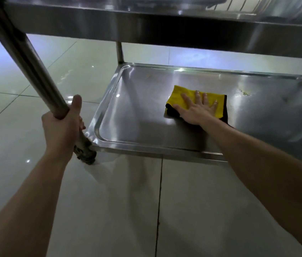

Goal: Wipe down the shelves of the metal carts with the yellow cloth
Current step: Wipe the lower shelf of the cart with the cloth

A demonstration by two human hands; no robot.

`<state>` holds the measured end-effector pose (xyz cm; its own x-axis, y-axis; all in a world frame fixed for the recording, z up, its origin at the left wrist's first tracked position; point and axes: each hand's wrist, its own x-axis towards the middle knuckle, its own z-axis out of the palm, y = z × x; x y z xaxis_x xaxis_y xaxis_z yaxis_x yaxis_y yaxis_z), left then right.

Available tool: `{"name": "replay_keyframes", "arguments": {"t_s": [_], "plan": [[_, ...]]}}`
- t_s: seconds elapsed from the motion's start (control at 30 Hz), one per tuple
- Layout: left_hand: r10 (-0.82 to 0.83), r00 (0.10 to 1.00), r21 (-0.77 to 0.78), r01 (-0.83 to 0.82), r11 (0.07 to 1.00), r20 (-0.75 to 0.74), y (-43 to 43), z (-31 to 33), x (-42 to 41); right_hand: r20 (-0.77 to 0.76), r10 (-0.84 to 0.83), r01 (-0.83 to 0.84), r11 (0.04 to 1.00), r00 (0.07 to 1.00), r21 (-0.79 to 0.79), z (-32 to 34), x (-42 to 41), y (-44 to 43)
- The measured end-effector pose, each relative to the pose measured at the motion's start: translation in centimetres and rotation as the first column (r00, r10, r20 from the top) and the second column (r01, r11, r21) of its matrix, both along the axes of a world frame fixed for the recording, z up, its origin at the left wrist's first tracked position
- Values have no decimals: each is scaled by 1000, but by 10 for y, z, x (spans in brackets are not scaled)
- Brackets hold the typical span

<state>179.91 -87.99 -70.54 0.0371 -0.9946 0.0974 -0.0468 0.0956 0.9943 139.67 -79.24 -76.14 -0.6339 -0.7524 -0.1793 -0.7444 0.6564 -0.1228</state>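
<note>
One yellow cloth (196, 101) lies on the lower shelf (137, 117), one of two in view. The right hand (196, 110) presses it flat, fingers spread; the left hand (63, 127) grips a cart leg (35, 71).

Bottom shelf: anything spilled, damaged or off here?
A small yellowish smear sits on the bottom shelf, right of the yellow cloth under the right hand, apart from it. The wheel below the post that the left hand grips looks dark and grimy against the shiny metal. No dents show.
</note>
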Motion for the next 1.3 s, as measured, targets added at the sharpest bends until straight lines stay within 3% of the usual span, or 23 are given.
{"name": "replay_keyframes", "arguments": {"t_s": [0.3,0.63,0.83,1.1,1.3], "plan": [[-1,1000,-19,1,1000,30,5,2,-2,20,194,-194,981,981,-8,7,135,-123],[-56,998,-18,57,998,14,6,6,0,-14,425,-425,902,905,-77,-7,238,-66],[-38,998,14,38,999,40,3,6,1,36,424,-422,904,905,-67,-2,206,1],[-5,998,38,3,999,65,-6,0,4,9,234,-233,972,972,-25,0,76,104],[-32,997,10,31,999,67,-6,-4,3,27,94,-94,996,995,1,3,22,80]]}}
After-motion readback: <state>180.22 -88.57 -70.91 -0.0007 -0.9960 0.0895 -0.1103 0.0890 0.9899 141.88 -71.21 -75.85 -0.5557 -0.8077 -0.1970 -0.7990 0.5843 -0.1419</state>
